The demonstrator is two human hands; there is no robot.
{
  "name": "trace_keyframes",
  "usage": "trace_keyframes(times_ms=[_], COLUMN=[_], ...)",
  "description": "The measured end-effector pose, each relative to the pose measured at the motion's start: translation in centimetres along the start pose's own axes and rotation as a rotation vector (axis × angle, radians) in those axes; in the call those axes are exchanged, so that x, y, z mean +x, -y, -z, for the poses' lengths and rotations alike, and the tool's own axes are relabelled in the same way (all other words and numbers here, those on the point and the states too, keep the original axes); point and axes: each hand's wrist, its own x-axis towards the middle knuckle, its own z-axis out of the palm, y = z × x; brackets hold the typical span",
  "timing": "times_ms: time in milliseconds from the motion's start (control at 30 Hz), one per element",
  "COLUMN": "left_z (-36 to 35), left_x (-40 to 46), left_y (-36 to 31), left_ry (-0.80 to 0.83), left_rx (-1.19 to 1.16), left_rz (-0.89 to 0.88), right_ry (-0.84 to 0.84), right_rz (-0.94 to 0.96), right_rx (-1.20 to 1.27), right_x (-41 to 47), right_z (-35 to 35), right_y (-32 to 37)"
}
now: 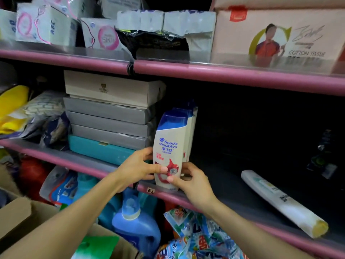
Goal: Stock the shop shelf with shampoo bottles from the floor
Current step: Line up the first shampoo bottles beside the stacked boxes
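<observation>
Two hands pinching front shampoo bottle (169, 152) at its base: left hand (139, 168) from 9 o'clock, right hand (188, 179) from 4 o'clock. Standing upright at shelf (233, 212) front edge, likely being squared against bottle row (191, 128) at 12 o'clock behind.

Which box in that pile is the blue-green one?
The bottom box of the pile, left of the shampoo bottle. It is teal; the three above it are grey and the top one is pale cream.
</observation>
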Motion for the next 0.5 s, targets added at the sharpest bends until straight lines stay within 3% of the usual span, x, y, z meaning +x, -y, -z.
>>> trace_keyframes(times_ms=[500], left_z=[-0.65], left_x=[-0.07], left_y=[0.2], left_ry=[-0.039], left_rx=[-0.026], left_rz=[-0.022], right_ry=[0.016], right_rz=[0.003], right_rx=[-0.091], right_x=[-0.38], right_z=[-0.34], right_y=[-0.39])
